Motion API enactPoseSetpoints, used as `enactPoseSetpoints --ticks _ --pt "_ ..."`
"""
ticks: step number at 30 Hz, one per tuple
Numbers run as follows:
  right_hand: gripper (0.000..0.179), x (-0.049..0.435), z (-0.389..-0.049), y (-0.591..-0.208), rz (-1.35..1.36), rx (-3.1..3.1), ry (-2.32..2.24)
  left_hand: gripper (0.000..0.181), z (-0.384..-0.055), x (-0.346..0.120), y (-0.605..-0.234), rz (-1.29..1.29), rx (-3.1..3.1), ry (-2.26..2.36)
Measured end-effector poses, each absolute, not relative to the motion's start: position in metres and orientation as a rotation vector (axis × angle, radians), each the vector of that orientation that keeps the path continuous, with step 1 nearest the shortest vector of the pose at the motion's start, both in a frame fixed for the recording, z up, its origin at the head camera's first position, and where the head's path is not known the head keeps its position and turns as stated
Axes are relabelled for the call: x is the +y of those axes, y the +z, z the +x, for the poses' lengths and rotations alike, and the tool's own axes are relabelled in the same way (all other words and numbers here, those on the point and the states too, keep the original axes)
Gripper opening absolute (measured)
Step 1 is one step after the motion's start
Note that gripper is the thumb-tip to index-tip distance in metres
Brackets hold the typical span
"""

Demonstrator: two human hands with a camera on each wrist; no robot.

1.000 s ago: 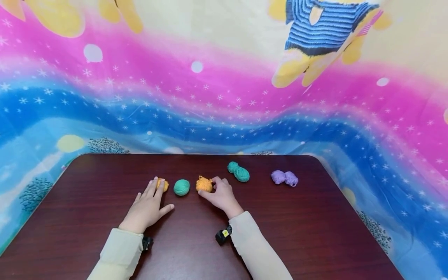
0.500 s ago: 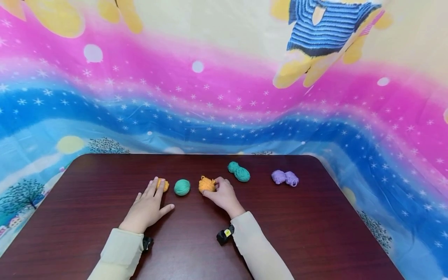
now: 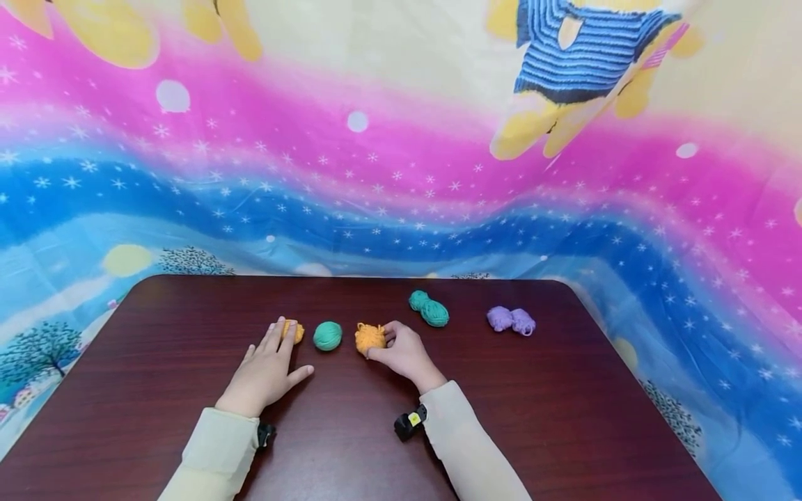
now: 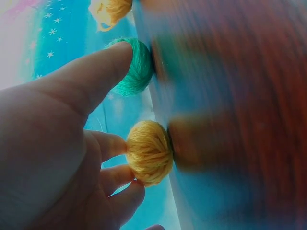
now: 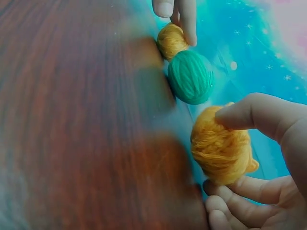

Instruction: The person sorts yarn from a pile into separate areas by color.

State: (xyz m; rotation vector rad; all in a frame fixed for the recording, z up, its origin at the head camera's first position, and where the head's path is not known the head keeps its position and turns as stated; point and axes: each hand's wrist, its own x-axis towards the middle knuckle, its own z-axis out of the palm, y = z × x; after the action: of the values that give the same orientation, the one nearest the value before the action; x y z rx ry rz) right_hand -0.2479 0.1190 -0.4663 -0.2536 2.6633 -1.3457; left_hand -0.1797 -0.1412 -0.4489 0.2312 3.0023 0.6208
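My left hand (image 3: 263,376) rests its outstretched fingers on a yellow yarn ball (image 4: 149,152) at the left of the row, thumb held away from it. Between the two hands sits a round green yarn ball (image 3: 328,336), which neither hand visibly touches in the head view. My right hand (image 3: 410,356) pinches an orange-yellow yarn ball (image 5: 221,146), thumb on one side and fingers on the other; loose loops stick out of its top. In the right wrist view, the left hand's fingertips (image 5: 188,24) show at the far yellow ball.
Farther back lies a green pair of joined yarn balls (image 3: 429,309). A purple yarn bundle (image 3: 511,320) lies to the right. The dark wooden table (image 3: 351,431) ends at a printed cloth backdrop (image 3: 301,139).
The right hand has shifted slightly to the right with the orange-yellow yarn ball, which has turned a little in its grip. The left hand keeps its place on the yellow ball.
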Motion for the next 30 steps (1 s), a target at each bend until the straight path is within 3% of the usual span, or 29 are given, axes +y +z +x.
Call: enactPoseSetpoints --ticks 17,30 --pt "0.054 0.117 -0.241 -0.450 -0.424 2.505 -1.258 0.090 -0.181 -0.140 -0.448 0.238 2.995 0.621" --pt "0.051 0.106 -0.229 -0.437 -0.589 2.392 -1.077 0.078 -0.182 -0.142 -0.447 0.249 3.005 0.580"
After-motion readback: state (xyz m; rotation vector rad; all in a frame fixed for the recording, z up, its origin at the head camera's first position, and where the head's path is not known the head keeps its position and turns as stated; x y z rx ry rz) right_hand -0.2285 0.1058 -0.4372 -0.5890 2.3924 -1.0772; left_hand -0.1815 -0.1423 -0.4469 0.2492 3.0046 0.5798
